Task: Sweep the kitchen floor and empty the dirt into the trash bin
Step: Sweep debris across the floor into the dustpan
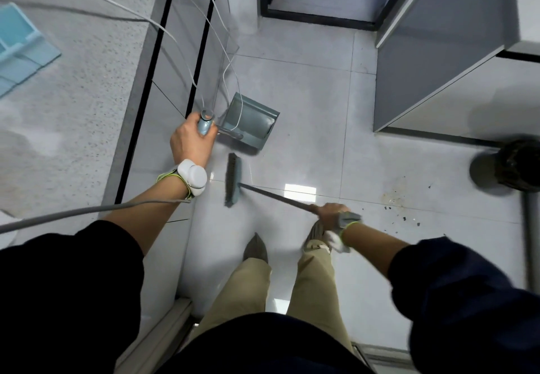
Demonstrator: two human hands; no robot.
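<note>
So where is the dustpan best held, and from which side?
Hold the dustpan by the grip topping its long handle, coming from above and behind, as the left hand does. The handle rises from its back wall, leaving the open mouth clear for the broom.

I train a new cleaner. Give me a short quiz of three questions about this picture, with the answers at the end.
1. True or false: the left hand grips the handle of the dustpan.
2. Which hand holds the broom? A) the left hand B) the right hand C) neither hand
3. Fill in: in the picture, the scattered dirt lies between the right hand and the dark ___.
Key: 1 true; 2 B; 3 trash bin.
</note>
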